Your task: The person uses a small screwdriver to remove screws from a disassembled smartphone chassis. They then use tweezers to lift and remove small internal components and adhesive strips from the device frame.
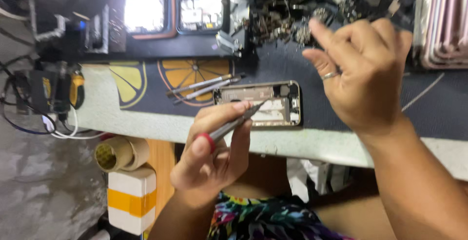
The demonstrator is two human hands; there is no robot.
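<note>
Two hands over opened phone (258, 103) | left hand (209, 152) fingers pinched on grey screwdriver (234, 123), tip up-right onto phone, long axis diagonal | right hand (363, 74) right of phone, fingers loosely curled, holding nothing | tweezers (204, 86) just left of phone; parts heap (312, 10) beyond it.
</note>
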